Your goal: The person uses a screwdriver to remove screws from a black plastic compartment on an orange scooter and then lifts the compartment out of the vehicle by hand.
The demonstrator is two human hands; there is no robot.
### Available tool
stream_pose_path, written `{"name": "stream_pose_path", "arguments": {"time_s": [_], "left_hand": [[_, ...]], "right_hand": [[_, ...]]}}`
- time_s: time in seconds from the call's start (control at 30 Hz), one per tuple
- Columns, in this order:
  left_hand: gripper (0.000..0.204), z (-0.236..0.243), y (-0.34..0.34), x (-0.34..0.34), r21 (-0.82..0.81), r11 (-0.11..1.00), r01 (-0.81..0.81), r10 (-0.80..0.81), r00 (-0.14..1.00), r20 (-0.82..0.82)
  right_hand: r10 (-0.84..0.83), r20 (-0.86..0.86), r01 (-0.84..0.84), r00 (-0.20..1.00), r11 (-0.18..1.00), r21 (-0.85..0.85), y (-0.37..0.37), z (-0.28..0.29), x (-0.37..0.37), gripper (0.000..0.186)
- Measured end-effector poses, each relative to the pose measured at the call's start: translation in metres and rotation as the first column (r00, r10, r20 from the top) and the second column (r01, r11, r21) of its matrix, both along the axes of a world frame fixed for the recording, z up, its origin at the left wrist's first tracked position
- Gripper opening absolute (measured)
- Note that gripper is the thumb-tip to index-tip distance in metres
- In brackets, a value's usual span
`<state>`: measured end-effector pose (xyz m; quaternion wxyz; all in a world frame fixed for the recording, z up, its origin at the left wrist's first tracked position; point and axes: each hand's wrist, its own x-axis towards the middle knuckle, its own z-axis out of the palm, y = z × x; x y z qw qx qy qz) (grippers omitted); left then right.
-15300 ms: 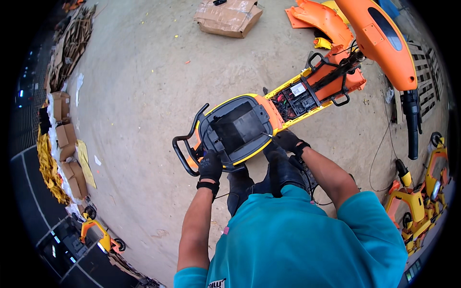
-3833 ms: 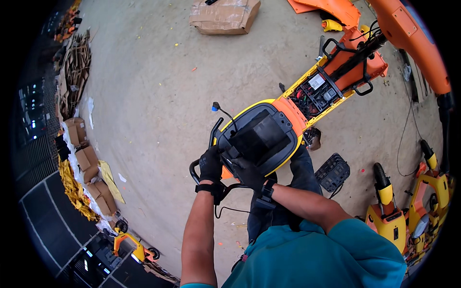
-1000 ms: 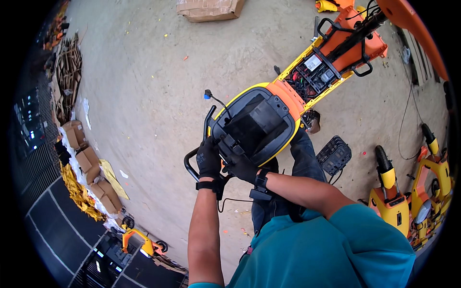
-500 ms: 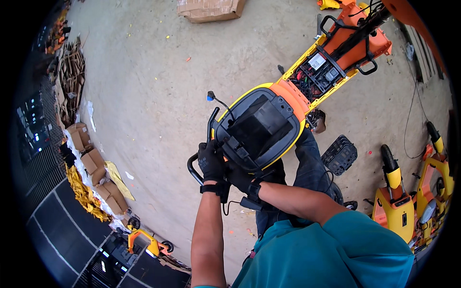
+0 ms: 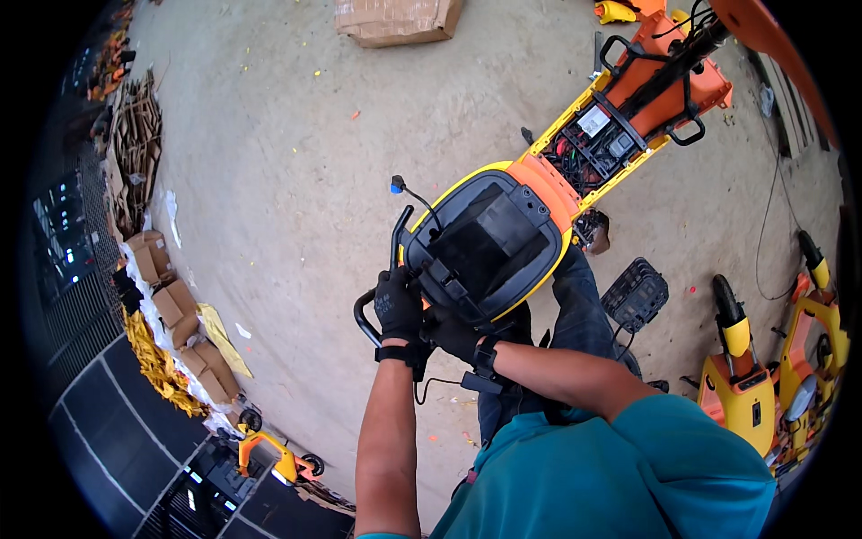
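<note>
An orange and yellow scooter frame (image 5: 575, 171) lies stripped on the concrete floor, its open black rear compartment (image 5: 485, 242) facing me. My left hand (image 5: 398, 304), in a black glove, grips the black tubular rear rack (image 5: 368, 314) at the tail. My right hand (image 5: 453, 332), also gloved, presses against the underside of the tail just beside the left one; what its fingers hold is hidden. A thin cable with a blue connector (image 5: 397, 187) sticks up from the tail. A black wire (image 5: 440, 384) hangs below my hands.
A black mesh footrest plate (image 5: 635, 292) lies by my leg. Other yellow and orange scooters (image 5: 763, 377) stand at the right. A cardboard box (image 5: 395, 18) sits at the top, and stacked boxes with yellow parts (image 5: 175, 332) line the left.
Since 15 s ago the frame's tail has been lifted closer and both hands have shifted to the rear rack end. Over the last second the hands barely move.
</note>
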<state>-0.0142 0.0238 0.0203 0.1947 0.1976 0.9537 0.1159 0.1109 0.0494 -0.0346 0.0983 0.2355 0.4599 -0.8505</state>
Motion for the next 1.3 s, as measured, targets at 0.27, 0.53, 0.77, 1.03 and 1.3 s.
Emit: {"name": "stream_pose_path", "arguments": {"time_s": [0.27,0.53,0.77,1.03,1.3], "left_hand": [[0.018,-0.005,-0.004,0.001,0.02,1.0,0.008,-0.008,1.0,-0.009],[0.018,-0.008,-0.007,0.003,0.096,0.995,-0.018,0.02,1.0,-0.016],[0.019,-0.006,-0.005,0.002,0.089,0.996,-0.019,0.022,0.999,-0.032],[0.021,0.0,-0.001,0.0,-0.019,0.997,-0.081,0.082,0.993,0.08],[0.023,-0.001,-0.001,0.002,0.059,0.99,-0.125,0.12,0.99,0.075]], "right_hand": [[0.078,-0.05,-0.059,0.996,0.953,0.298,0.061,-0.027,0.027,0.017],[0.251,-0.056,-0.172,0.966,0.795,0.582,0.142,-0.012,-0.018,0.017],[0.418,-0.07,-0.247,0.906,0.656,0.713,0.157,-0.019,-0.05,0.019],[0.834,0.14,-0.555,0.534,0.221,0.802,0.19,0.015,-0.13,0.021],[0.348,-0.017,-0.329,0.937,0.901,0.281,0.172,-0.026,-0.161,0.013]]}}
